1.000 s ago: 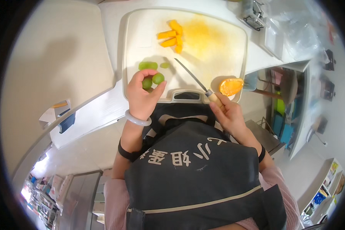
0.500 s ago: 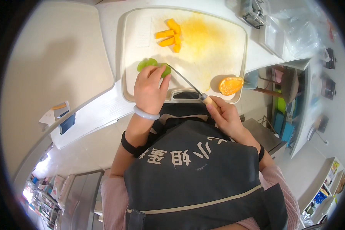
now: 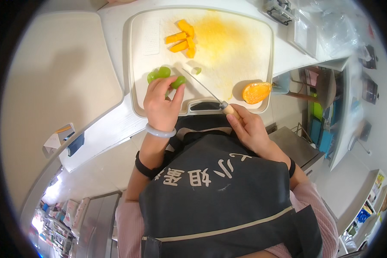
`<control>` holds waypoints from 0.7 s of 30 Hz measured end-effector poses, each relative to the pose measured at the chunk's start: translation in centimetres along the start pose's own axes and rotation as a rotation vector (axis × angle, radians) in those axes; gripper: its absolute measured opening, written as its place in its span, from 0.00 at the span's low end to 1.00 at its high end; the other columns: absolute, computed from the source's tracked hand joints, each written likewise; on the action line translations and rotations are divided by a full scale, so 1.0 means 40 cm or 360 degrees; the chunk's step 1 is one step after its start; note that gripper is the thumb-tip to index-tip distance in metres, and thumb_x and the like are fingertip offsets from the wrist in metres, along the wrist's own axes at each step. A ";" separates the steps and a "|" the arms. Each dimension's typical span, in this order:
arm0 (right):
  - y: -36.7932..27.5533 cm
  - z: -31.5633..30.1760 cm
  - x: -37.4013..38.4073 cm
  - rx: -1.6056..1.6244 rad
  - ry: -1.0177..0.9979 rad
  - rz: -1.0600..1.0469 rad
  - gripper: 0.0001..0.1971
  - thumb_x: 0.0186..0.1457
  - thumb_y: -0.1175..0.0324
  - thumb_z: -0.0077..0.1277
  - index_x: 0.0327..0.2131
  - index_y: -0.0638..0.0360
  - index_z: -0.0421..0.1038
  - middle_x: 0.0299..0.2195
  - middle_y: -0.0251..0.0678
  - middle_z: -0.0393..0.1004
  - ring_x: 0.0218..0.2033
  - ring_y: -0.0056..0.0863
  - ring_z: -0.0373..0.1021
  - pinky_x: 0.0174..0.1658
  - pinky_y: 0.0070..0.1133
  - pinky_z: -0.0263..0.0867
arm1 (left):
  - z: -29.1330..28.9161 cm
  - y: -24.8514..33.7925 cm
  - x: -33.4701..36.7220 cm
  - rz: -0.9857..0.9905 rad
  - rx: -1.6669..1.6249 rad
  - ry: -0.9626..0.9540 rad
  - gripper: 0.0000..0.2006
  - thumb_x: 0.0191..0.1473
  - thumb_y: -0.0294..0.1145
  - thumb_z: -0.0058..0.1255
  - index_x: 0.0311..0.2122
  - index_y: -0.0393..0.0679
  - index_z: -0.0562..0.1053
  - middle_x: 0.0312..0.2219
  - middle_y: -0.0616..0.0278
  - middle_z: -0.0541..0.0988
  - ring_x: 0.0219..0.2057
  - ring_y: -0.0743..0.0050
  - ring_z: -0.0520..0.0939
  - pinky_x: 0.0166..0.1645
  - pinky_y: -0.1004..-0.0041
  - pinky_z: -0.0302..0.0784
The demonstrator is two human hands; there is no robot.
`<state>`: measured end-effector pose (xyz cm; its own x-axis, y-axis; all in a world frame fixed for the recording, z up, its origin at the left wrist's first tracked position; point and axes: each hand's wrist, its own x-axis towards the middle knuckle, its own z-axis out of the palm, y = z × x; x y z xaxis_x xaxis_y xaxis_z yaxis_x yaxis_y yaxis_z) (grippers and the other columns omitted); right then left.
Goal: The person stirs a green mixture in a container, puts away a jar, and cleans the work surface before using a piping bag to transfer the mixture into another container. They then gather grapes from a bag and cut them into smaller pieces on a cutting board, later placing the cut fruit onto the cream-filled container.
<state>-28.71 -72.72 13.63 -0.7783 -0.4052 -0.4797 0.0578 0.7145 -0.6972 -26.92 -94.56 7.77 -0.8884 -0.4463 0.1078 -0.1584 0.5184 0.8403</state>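
Left hand (image 3: 162, 101) pinches a green fruit piece (image 3: 179, 81) between thumb and fingers, at half past seven from the centre of the cutting board (image 3: 253, 47). Right hand (image 3: 249, 124) is closed around the wooden handle of a knife (image 3: 222, 104), blade aimed toward half past ten, its tip near the held piece. Further green pieces (image 3: 164, 72) lie toward half past eight, orange chunks (image 3: 179, 46) toward half past ten, an orange fruit portion (image 3: 256, 93) at four o'clock.
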 end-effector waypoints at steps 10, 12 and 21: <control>0.001 0.036 0.010 -0.0222 0.0073 -0.0357 0.14 0.54 0.65 0.49 0.40 0.63 0.65 0.22 0.49 0.72 0.23 0.46 0.71 0.25 0.33 0.66 | 0.020 -0.015 0.000 0.0136 0.0035 0.0077 0.10 0.39 0.24 0.60 0.31 0.38 0.76 0.25 0.58 0.75 0.23 0.69 0.75 0.29 0.74 0.72; -0.006 0.042 0.029 -0.0327 0.0141 -0.0449 0.12 0.53 0.66 0.50 0.39 0.63 0.65 0.21 0.48 0.72 0.22 0.45 0.70 0.24 0.34 0.66 | 0.023 -0.019 -0.004 0.0115 0.0027 0.0070 0.10 0.39 0.24 0.60 0.31 0.38 0.76 0.26 0.58 0.75 0.23 0.69 0.76 0.29 0.74 0.72; -0.008 0.049 0.042 -0.0259 0.0128 -0.0426 0.11 0.54 0.64 0.48 0.36 0.62 0.65 0.18 0.47 0.71 0.19 0.47 0.69 0.23 0.34 0.65 | 0.021 -0.017 -0.003 0.0180 0.0077 0.0005 0.10 0.40 0.23 0.60 0.32 0.36 0.76 0.30 0.56 0.76 0.23 0.74 0.77 0.29 0.78 0.74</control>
<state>-28.80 -74.76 12.01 -0.7997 -0.5491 -0.2428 -0.2512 0.6733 -0.6954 -27.06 -94.22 6.74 -0.9003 -0.3855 0.2022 -0.0781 0.6001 0.7961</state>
